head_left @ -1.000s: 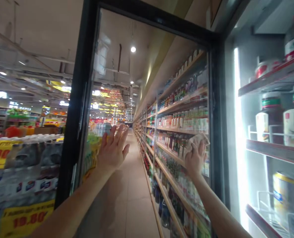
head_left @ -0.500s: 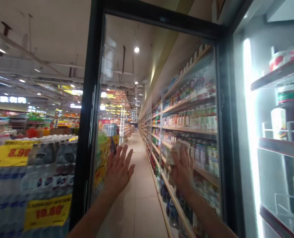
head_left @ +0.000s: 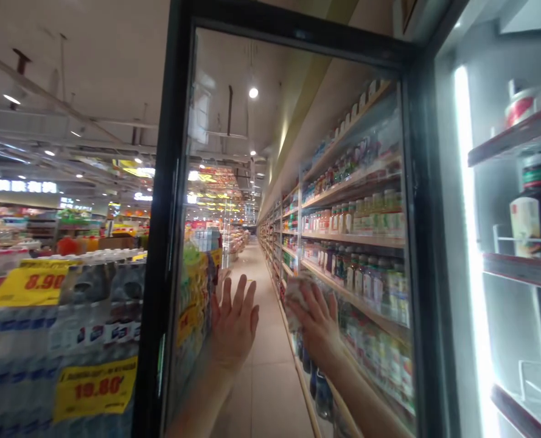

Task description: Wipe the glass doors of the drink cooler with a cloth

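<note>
In front of me a glass door (head_left: 261, 152) in a black frame stands swung out from a lit drinks cooler. My right hand (head_left: 318, 328) presses a pale, crumpled cloth (head_left: 295, 298) against the pane, its fingers spread over the cloth. To its left, my left hand (head_left: 234, 322) is raised with fingers apart and holds nothing. Its palm appears to rest on the glass, though the contact itself is hard to make out.
Cooler shelves (head_left: 521, 271) with bottles and cans are at the right, beside a bright light strip (head_left: 473, 243). Packed bottles with yellow price signs (head_left: 97, 389) stand at the left. Through the glass show an aisle floor (head_left: 265, 389) and long shelves of drinks (head_left: 352, 237).
My right hand has slid left across the glass with the cloth. My left hand has shifted slightly right and stays spread. The view has turned a little left.
</note>
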Demonstrator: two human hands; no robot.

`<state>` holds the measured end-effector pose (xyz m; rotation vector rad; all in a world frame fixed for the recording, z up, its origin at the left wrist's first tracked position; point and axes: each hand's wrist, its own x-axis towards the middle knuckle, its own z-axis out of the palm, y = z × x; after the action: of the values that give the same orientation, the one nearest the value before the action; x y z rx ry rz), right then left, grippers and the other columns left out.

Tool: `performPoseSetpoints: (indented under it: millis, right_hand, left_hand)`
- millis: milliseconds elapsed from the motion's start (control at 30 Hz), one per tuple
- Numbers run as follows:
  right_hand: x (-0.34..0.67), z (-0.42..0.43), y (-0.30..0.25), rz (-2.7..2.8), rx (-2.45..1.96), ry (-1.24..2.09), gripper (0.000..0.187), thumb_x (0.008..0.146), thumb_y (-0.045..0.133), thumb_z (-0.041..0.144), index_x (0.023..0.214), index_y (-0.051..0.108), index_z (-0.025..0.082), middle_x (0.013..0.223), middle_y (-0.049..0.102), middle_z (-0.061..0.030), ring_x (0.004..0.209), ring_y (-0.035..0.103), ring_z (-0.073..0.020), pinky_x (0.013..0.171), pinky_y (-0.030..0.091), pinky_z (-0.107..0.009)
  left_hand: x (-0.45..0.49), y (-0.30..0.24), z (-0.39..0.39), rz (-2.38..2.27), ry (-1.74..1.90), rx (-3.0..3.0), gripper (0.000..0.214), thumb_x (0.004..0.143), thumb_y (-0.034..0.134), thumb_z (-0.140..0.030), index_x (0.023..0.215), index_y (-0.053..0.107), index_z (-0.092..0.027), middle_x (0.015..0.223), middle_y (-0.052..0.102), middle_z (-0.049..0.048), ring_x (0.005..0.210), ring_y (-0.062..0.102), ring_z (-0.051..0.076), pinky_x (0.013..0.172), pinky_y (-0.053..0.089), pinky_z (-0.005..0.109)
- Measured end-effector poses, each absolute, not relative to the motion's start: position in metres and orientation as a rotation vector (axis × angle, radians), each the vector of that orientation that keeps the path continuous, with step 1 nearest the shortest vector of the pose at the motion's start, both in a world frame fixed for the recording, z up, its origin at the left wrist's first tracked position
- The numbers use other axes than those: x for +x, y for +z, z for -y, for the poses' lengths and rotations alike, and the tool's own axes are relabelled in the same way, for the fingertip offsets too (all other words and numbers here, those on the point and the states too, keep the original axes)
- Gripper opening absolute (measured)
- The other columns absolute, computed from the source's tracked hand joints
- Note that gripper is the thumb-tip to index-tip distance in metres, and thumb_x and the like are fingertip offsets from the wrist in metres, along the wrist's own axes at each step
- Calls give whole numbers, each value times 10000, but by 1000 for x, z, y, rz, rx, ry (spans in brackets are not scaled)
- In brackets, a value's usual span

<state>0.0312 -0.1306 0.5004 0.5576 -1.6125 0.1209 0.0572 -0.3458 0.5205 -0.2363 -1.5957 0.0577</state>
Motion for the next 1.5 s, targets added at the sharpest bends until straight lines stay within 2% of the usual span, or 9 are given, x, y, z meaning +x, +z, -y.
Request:
performPoseSetpoints:
  millis: [233, 467, 567, 700, 867, 1067, 1133, 1333, 1500]
  right_hand:
    - [21, 40, 481, 1547, -109, 414, 517, 842, 404, 189, 1356, 449, 213, 1482, 332, -157, 1377, 274, -347, 1022, 255, -648]
    - [45, 114, 463, 1719, 536, 141, 436, 804, 445, 198, 1229, 541, 226, 1460, 379, -102, 1404, 221, -304, 1097, 186, -562]
    - [36, 81, 470, 1665, 292, 265, 358, 826, 449, 250, 1164, 561, 211, 1425, 426, -124, 1382, 269, -313, 1074, 195, -593]
    - [32, 69, 477, 1586, -7, 409, 424, 852, 396, 236, 1257, 494, 159, 1442, 381, -188, 1373, 281, -334, 1033, 250, -617]
    - [44, 107, 458, 1710, 505, 70, 448, 835, 445, 174, 1260, 532, 288, 1473, 367, -71, 1398, 243, -282, 1101, 208, -541]
    - [30, 46, 440, 1627, 0, 227, 580, 889, 371, 238, 1459, 268, 233, 1533, 216, -145, 1398, 216, -358, 1025, 270, -642]
    - [31, 54, 437, 1639, 28, 242, 602, 893, 366, 236, 1476, 216, 226, 1546, 167, -149, 1406, 185, -366, 1019, 284, -639]
    - [45, 103, 433, 1697, 560, 21, 496, 864, 440, 179, 1351, 445, 271, 1545, 219, -60, 1422, 184, -283, 1122, 174, -542]
    - [41, 88, 442, 1567, 273, 183, 352, 877, 443, 152, 1200, 574, 200, 1542, 219, -98, 1422, 180, -292, 1102, 209, -541]
  left_hand:
    - [58, 522, 344, 1575, 19, -223, 528, 903, 446, -269, 1416, 337, -208, 1396, 468, 81, 1428, 93, 222, 1161, 81, 516]
    - [61, 522, 345, 1574, 29, -263, 494, 892, 468, -352, 1342, 455, -149, 1376, 491, 130, 1437, 65, 232, 1158, 75, 499]
    - [62, 522, 345, 1575, 39, -281, 510, 887, 477, -364, 1343, 451, -138, 1368, 500, 140, 1439, 47, 233, 1156, 66, 501]
    - [60, 522, 343, 1567, 41, -277, 555, 883, 486, -363, 1385, 391, -145, 1371, 497, 142, 1439, 51, 240, 1153, 62, 514]
    - [59, 521, 346, 1567, 37, -283, 553, 883, 492, -365, 1387, 389, -160, 1372, 497, 134, 1438, 68, 230, 1156, 88, 499]
    - [58, 518, 348, 1595, 47, -269, 558, 885, 491, -362, 1399, 368, -185, 1417, 441, 115, 1435, 68, 231, 1158, 76, 509]
    - [57, 519, 348, 1590, 45, -269, 574, 883, 497, -356, 1411, 347, -188, 1422, 431, 115, 1433, 74, 235, 1157, 78, 514]
    - [61, 497, 340, 1574, 17, -289, 578, 894, 477, -257, 1437, 287, -196, 1417, 437, 101, 1426, 122, 218, 1161, 107, 481]
    - [64, 464, 333, 1569, -14, -371, 579, 909, 429, -227, 1452, 230, -234, 1406, 450, 63, 1419, 155, 162, 1175, 81, 413]
